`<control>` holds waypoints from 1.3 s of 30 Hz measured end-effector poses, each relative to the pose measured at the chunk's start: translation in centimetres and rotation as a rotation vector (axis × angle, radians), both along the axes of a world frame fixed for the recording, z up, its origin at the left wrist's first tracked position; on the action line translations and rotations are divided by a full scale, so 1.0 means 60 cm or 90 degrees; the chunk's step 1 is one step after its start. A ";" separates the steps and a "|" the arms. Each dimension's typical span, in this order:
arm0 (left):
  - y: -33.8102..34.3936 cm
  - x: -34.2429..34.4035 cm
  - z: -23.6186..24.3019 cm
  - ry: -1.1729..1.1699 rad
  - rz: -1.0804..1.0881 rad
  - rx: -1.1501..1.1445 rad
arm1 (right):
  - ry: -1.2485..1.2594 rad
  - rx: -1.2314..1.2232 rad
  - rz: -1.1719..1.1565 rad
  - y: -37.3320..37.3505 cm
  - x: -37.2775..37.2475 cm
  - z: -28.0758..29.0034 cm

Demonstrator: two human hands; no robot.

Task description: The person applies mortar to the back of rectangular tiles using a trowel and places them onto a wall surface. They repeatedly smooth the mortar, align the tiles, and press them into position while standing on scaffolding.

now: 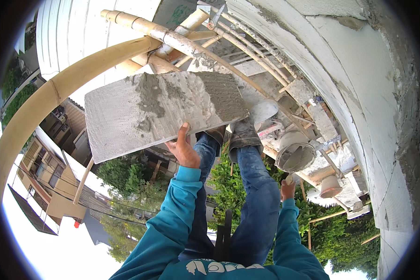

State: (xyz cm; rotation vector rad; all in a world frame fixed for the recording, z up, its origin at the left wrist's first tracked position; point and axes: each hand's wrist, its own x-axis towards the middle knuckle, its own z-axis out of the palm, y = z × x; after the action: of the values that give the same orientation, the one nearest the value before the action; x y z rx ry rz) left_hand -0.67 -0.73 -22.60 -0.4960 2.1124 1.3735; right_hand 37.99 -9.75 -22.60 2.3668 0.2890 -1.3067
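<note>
A big grey block (112, 116), with wet mortar smeared over its middle and right part, is tilted in front of me. My left hand (184, 150) is closed on its lower edge, the thumb on the mortared face and the other fingers mostly hidden behind. Lower right, my right hand (288, 190) is closed around a short pale handle (289, 178); I cannot make out the rest of that tool. Just above this hand is a mortar bucket (295, 157) with grey mortar inside. A rounded pale blade-like piece (265, 111) lies near the block's right end.
Lashed bamboo poles (135, 22) cross above the block, and a thick bamboo pole (37, 105) curves along the left. A grey block wall (350, 70) rises on the right. A smaller bucket (330, 185) stands beside scaffold boards. Trees (126, 177) and houses show far below.
</note>
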 end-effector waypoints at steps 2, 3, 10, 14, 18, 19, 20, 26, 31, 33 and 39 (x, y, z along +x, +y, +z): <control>-0.007 0.004 0.001 -0.009 0.031 0.023 | 0.004 0.063 0.148 -0.075 0.083 0.033; -0.010 0.009 0.000 -0.006 0.048 0.029 | 0.011 0.105 0.219 -0.083 0.100 0.051; -0.028 0.025 -0.003 0.005 0.067 0.076 | 0.339 0.375 0.405 0.254 -0.191 0.145; -0.038 0.032 -0.006 0.030 0.072 0.078 | 0.520 0.398 0.526 0.304 -0.335 0.065; -0.025 0.033 0.021 0.047 0.047 0.043 | 0.487 0.269 0.667 0.281 -0.392 0.011; -0.027 0.036 0.024 0.028 0.056 0.034 | 0.475 0.242 0.698 0.273 -0.389 0.004; -0.031 0.040 0.026 0.008 0.064 0.026 | 0.461 0.215 0.728 0.267 -0.385 0.002; -0.122 0.077 0.008 -0.063 -0.111 -0.106 | 0.437 0.205 0.753 0.261 -0.377 0.022; -0.092 0.043 0.043 -0.004 0.064 0.024 | 0.422 0.217 0.756 0.242 -0.352 0.006; -0.094 0.018 0.057 0.014 0.041 0.043 | 0.418 0.211 0.749 0.239 -0.351 0.007; -0.098 -0.062 0.091 0.036 -0.115 -0.012 | 0.420 0.225 0.713 0.235 -0.354 0.003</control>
State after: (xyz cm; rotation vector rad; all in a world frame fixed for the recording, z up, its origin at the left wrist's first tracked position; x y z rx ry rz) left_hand -4.39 -6.60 -17.15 -0.2686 2.1591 1.2789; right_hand 16.74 4.33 -22.41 1.3771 1.8192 -1.3759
